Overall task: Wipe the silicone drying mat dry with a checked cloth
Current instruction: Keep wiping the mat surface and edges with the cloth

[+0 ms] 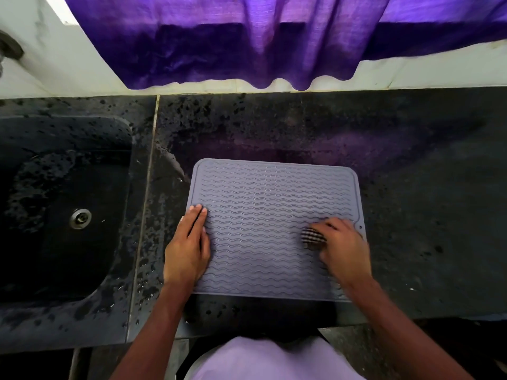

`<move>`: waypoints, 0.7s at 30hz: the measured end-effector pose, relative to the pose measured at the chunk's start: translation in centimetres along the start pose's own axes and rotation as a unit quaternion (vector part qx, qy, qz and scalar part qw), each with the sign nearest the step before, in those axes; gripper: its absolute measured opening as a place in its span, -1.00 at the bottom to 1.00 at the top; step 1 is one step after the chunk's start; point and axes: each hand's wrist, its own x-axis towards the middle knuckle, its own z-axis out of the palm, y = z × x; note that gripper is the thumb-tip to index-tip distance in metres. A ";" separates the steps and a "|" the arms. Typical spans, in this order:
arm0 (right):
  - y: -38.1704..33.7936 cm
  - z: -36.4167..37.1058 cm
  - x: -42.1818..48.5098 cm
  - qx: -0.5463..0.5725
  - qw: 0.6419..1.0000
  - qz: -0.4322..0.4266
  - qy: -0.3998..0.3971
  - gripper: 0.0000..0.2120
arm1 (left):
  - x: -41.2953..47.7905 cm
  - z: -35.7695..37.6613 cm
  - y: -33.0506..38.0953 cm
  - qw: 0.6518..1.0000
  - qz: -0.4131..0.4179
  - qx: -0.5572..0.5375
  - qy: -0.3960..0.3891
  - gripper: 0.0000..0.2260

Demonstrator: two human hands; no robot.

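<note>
Lilac garment (271,360) at bottom. Left grip (188,248) flat, fingers (196,218) straight, pinning left edge of silicone drying mat (274,204) on wet surface (411,215) beside sink (55,187). Right grip (340,248) curled round bunched checked cloth (312,237), mat's right side. Mat probably floppy, slippery: pin edge while wiping.

Purple curtain (247,45) hangs behind a seemingly wet counter (411,187) and sink (41,133).

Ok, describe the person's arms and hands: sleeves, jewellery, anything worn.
The left forearm and right forearm are bare, no sleeves in view. The left hand and right hand carry no gloves, rings, watch or bracelet that shows. A pale lilac garment shows at the bottom edge.
</note>
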 end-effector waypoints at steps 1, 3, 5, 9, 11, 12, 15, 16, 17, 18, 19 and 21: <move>1.4 -0.4 -0.3 -0.009 1.000 0.019 0.005 -0.49 | 0.0 0.0 0.1 1.000 0.001 0.001 0.002 -0.56; 4.0 -1.1 -0.9 -0.026 0.998 0.064 0.013 -0.50 | 0.1 0.1 0.1 1.000 0.001 0.001 0.005 -0.56; 5.9 -2.0 -1.4 -0.043 0.994 0.103 0.021 -0.54 | 0.2 0.0 0.1 1.000 0.001 0.001 0.004 -0.56; 5.4 -2.7 -2.1 -0.043 0.989 0.131 0.060 -0.51 | 0.3 -0.2 0.1 1.000 -0.018 -0.018 0.001 -0.52; 2.9 -2.2 -1.9 -0.003 0.992 0.105 0.067 -0.44 | 0.5 -0.3 0.0 0.998 -0.037 -0.051 0.021 -0.48; 1.1 -1.7 -1.7 0.024 0.995 0.076 0.063 -0.42 | 0.7 -0.5 -0.3 0.997 -0.041 -0.060 0.034 -0.48; -6.0 0.7 -0.4 0.106 0.994 -0.025 0.027 -0.45 | 1.0 -1.2 -1.3 0.998 -0.024 -0.019 0.047 -0.56; -8.6 1.4 0.1 0.130 0.990 -0.051 0.012 -0.47 | 1.0 -1.3 -1.6 0.999 -0.010 0.005 0.040 -0.59; -11.1 2.2 0.6 0.147 0.986 -0.076 -0.002 -0.50 | 0.8 -1.3 -2.0 0.999 0.002 0.026 0.030 -0.58; -13.5 2.9 1.1 0.154 0.983 -0.100 -0.014 -0.52 | 0.6 -1.4 -2.2 0.999 0.010 0.041 0.018 -0.51; -15.7 3.5 1.5 0.151 0.981 -0.119 -0.025 -0.55 | 0.4 -1.5 -2.5 0.999 0.009 0.049 0.006 -0.44; -18.9 4.2 2.2 0.145 0.978 -0.144 -0.042 -0.56 | 0.1 -2.0 -2.8 0.998 -0.009 0.054 -0.023 -0.35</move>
